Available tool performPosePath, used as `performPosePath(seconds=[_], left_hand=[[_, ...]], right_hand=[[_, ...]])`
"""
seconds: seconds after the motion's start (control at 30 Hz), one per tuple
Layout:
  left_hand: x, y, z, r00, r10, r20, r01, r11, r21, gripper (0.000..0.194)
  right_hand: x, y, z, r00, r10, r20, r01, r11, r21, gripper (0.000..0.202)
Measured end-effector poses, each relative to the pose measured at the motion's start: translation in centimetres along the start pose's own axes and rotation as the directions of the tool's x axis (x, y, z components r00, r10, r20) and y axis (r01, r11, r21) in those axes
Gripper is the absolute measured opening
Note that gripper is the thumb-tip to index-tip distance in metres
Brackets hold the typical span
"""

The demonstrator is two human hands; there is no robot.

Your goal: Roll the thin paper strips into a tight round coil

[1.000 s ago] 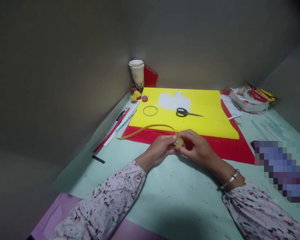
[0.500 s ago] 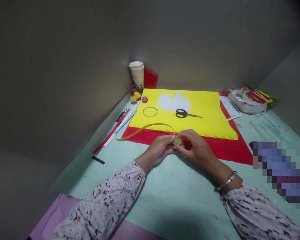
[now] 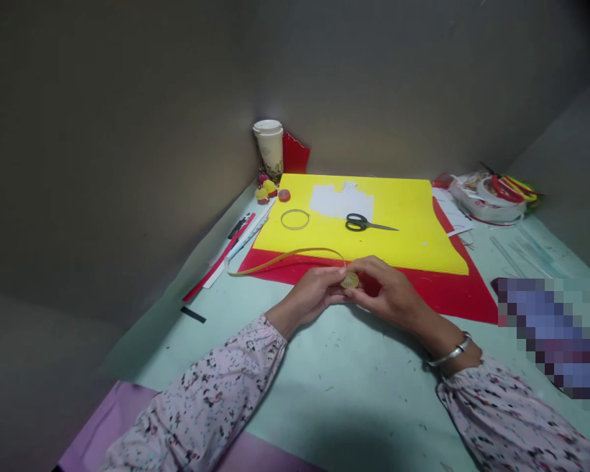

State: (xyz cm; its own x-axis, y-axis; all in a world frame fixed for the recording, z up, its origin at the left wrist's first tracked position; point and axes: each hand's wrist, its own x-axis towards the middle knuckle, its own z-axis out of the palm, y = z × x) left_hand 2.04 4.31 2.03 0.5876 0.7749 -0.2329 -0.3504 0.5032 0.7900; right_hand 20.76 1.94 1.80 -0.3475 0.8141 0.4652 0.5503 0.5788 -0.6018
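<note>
A small round coil (image 3: 350, 280) of yellow ridged paper strip sits between my two hands. From it the loose yellow strip (image 3: 275, 259) arches up and trails to the left over the red sheet. My left hand (image 3: 317, 292) pinches the coil at its left side, thumb on top near where the strip joins. My right hand (image 3: 391, 288) is closed round the coil's right side with thumb and bent forefinger. Behind my hands, black-handled scissors (image 3: 368, 224) lie on yellow ridged sheets (image 3: 398, 252), next to white paper pieces (image 3: 324, 200) and a thin strip ring (image 3: 295, 219).
Red sheet (image 3: 465, 305) lies under the yellow one. At the back left stand a lidded paper cup (image 3: 270, 147) and small yellow-and-red pieces (image 3: 265, 191). Red and white strips (image 3: 221, 255) lie left. A plastic bag of supplies (image 3: 489, 200) sits right, above a pixelated object (image 3: 550, 334).
The coil has shifted down slightly and turned a little in my fingers. The arch of the strip hangs a bit lower. Both hands keep their grip.
</note>
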Motion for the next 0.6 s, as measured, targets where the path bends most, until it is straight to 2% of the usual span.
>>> performPosePath(seconds=[0.17,0.37,0.47,0.6], left_hand=[[0.1,0.0,0.0,1.000,0.012,-0.003,-0.012,1.000,-0.001,0.018],[0.3,-0.1,-0.1,0.999,0.039,0.000,-0.039,0.998,-0.042,0.021],[0.3,-0.1,0.0,0.999,0.045,-0.010,-0.046,0.997,-0.060,0.019],[0.3,-0.1,0.1,0.999,0.039,-0.026,-0.040,0.997,-0.064,0.016]], right_hand=[[0.0,0.1,0.2,1.000,0.003,-0.001,-0.003,1.000,0.003,0.026],[-0.1,0.2,1.1,0.994,0.048,-0.095,-0.053,0.998,-0.042,0.035],[-0.1,0.2,1.1,0.991,0.052,-0.127,-0.061,0.996,-0.068,0.028],[-0.1,0.0,0.9,0.994,0.023,-0.105,-0.031,0.997,-0.072,0.021]])
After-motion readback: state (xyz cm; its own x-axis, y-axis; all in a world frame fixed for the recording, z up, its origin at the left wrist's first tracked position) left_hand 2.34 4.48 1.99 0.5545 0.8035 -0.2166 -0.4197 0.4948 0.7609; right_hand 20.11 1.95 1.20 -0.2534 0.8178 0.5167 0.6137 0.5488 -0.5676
